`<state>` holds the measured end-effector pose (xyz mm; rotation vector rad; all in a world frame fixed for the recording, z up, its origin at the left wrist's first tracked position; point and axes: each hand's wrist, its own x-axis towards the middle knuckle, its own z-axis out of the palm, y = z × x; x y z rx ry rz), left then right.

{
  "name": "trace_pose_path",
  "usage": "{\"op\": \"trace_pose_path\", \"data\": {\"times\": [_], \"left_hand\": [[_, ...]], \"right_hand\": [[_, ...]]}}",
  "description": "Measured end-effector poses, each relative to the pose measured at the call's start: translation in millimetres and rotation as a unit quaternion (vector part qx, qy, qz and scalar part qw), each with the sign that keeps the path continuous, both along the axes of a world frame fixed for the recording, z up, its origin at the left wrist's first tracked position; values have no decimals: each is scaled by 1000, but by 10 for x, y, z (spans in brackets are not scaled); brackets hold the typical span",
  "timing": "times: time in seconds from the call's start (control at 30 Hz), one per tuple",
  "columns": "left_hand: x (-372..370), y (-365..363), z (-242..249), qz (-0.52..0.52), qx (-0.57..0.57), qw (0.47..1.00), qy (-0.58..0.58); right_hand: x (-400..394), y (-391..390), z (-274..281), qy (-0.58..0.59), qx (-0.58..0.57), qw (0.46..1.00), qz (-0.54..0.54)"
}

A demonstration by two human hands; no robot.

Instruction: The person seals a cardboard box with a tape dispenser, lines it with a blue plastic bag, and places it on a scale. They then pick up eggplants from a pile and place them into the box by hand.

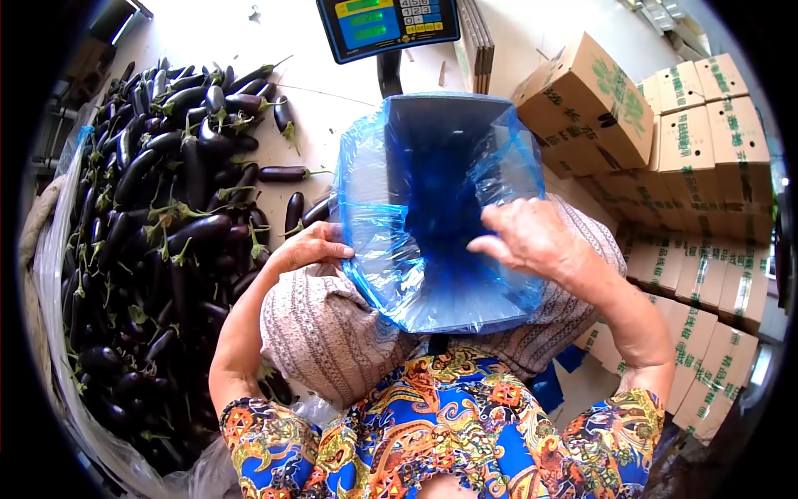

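Between my knees stands an open box lined with a blue plastic bag (374,224), its film folded out over the rim. My left hand (314,247) is at the left side of the rim, thumb on the film and fingers pinching the bag's edge. Over the right part of the opening is my right hand (536,239). Its thumb points left, apart from the curled forefinger, and I see nothing held between them. The other fingers are partly hidden. Inside the bag it is dark blue, and no eggplant shows there.
A large heap of eggplants (195,170) lies on the left beside clear plastic sheeting (62,224). A scale display (389,25) stands beyond the box. Printed cardboard boxes (686,141) are stacked on the right, with one closed carton (586,104) tilted nearest the bag.
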<state>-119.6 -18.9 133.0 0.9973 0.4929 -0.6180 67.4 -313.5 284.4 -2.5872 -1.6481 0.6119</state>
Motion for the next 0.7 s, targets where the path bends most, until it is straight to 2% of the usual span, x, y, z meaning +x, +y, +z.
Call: {"op": "trace_pose_path", "data": {"times": [0.1, 0.13, 0.2, 0.27, 0.33, 0.37, 0.4, 0.47, 0.53, 0.6, 0.63, 0.7], "left_hand": [[-74, 17, -54, -32, 55, 998, 8], [-127, -6, -25, -9, 39, 999, 7], [-268, -73, 81, 36, 7, 999, 1], [-367, -61, 124, 56, 57, 997, -16], [-475, 68, -122, 96, 109, 988, -46], [-488, 65, -283, 168, 122, 978, -33], [-478, 179, -331, 158, 166, 973, -22], [-437, 226, -345, 148, 194, 970, -11], [-417, 226, -366, 117, 170, 978, -28], [-324, 201, -233, 102, 185, 977, -42], [-380, 321, -501, 114, 207, 971, -39], [-256, 293, -387, 276, 186, 943, -27]], "right_hand": [[-39, 163, -327, 188, -99, 975, 67], [-85, 112, -563, 211, -54, 973, 74], [-174, 183, -729, 214, -146, 959, 115], [-247, 249, -936, 216, -205, 946, 131], [-281, 374, -856, 125, -188, 970, 94], [-229, 387, -860, 68, -120, 988, 69], [-160, 401, -865, 11, -51, 998, 41], [87, 438, -875, -56, -48, 997, 23], [251, 411, -950, -162, -53, 984, 45], [286, 415, -1026, -278, 20, 959, 44], [317, 418, -1091, -272, -51, 959, 58], [396, 452, -1200, -256, -192, 944, 81]]}}
